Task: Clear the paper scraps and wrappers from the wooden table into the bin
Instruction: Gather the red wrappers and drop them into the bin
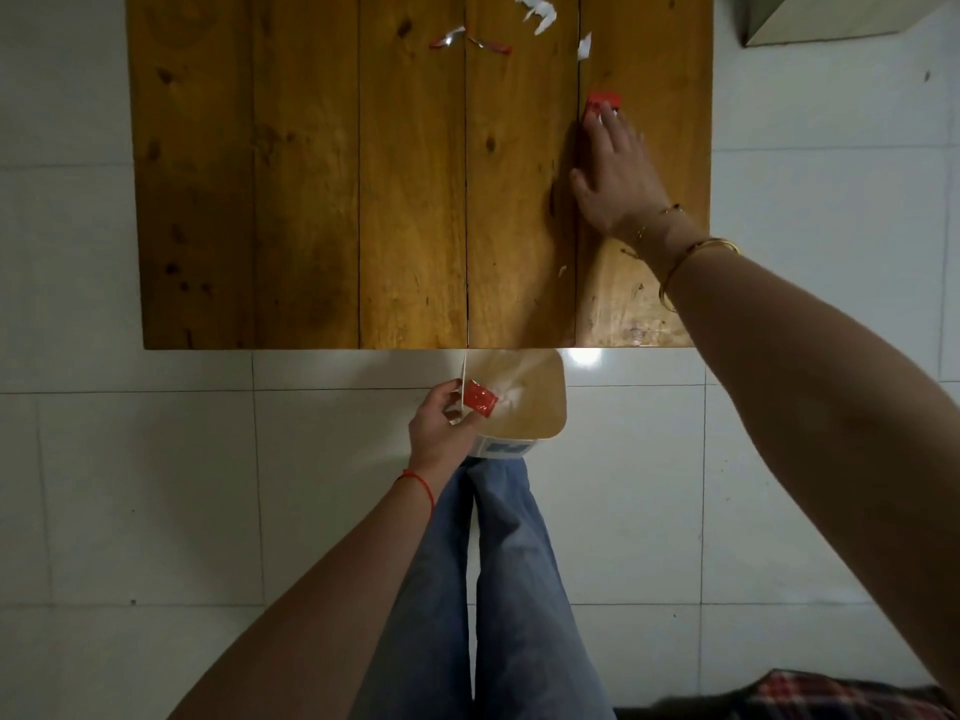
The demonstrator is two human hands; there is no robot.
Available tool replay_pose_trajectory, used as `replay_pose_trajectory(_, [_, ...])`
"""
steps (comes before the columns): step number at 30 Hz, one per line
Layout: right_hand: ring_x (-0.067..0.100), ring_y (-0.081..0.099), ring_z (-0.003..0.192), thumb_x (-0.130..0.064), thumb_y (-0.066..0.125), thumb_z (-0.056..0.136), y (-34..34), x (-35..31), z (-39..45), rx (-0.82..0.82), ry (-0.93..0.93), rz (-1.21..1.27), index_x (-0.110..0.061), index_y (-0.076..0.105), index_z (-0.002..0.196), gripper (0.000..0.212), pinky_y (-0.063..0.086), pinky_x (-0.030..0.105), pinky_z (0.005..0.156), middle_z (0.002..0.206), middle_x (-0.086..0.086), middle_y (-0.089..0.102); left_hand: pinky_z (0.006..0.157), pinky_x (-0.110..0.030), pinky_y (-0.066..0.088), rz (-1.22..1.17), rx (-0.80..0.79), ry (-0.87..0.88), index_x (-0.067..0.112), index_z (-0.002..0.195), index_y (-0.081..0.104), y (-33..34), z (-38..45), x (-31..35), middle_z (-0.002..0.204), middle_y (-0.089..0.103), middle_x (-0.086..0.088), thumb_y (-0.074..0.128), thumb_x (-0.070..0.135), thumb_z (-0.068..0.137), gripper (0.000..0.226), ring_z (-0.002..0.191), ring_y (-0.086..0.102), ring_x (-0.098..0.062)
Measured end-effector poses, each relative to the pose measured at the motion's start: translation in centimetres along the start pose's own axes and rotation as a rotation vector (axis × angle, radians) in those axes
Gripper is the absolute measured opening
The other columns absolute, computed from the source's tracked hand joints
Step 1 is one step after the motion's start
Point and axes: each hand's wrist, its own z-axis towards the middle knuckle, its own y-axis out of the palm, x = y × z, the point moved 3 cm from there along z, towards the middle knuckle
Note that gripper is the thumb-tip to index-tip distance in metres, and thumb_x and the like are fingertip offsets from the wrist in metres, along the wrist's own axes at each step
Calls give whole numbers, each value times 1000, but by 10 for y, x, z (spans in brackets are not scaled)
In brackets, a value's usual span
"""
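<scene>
- Right hand (615, 171): arm stretched forward, palm down, fingers spread flat, fingertips (602, 119) extended, slightly blurred.
- Left hand (441, 426): low near the knees, fingers pinched closed, forearm angled inward.

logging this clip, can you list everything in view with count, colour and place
wooden table: 1, brown, upper centre
red wrappers: 2, one at right fingers, one at bin rim
red-white wrapper strips: 2, far edge
white paper scraps: several, far edge; tiny one near right wrist
bin: 1, tan inside, below near edge
tiled floor: white
right hand: flat on table
left hand: holding bin
</scene>
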Motion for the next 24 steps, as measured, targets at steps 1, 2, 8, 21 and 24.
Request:
replay_pose_trajectory(1, [29, 0, 150, -35, 37, 99, 1, 1, 3, -14, 3, -7, -10, 7, 153, 67, 2, 45, 122, 163, 11, 3, 74, -16, 44, 0, -5, 3, 32, 103, 58, 0, 1, 1, 92, 58, 21, 68, 14, 76, 35, 88, 57, 0])
replay_pose_trajectory(2, [29, -1, 150, -36, 36, 99, 3, 2, 6, -31, 5, -17, -10, 7, 153, 67, 2, 45, 122, 163, 11, 3, 72, -15, 44, 0, -12, 5, 32, 104, 57, 1, 1, 2, 92, 57, 22, 68, 14, 76, 35, 88, 57, 0])
replay_pose_trajectory(8, [29, 8, 149, -43, 38, 95, 12, 2, -13, -68, -107, 24, -11, 16, 152, 69, 2, 43, 120, 160, 12, 16, 73, -16, 45, 26, -4, 15, 36, 102, 56, 2, 1, 6, 92, 57, 25, 66, 12, 76, 36, 90, 57, 0])
replay_pose_trajectory(21, [34, 47, 124, -32, 51, 90, 85, -55, -172, -201, -493, 24, 0, 52, 133, 53, 29, 43, 113, 131, 17, 54, 58, -4, 37, 73, 22, -25, 20, 116, 61, 3, -2, 9, 101, 61, 9, 66, 10, 77, 41, 76, 54, 7])
replay_pose_trajectory(24, [29, 53, 115, -33, 46, 94, 93, -58, -194, -216, -499, 77, -5, 58, 127, 44, 35, 40, 106, 124, 12, 60, 54, 1, 39, 86, 30, -22, 17, 118, 60, 2, -5, 5, 105, 62, 5, 67, 11, 79, 40, 76, 54, 6])
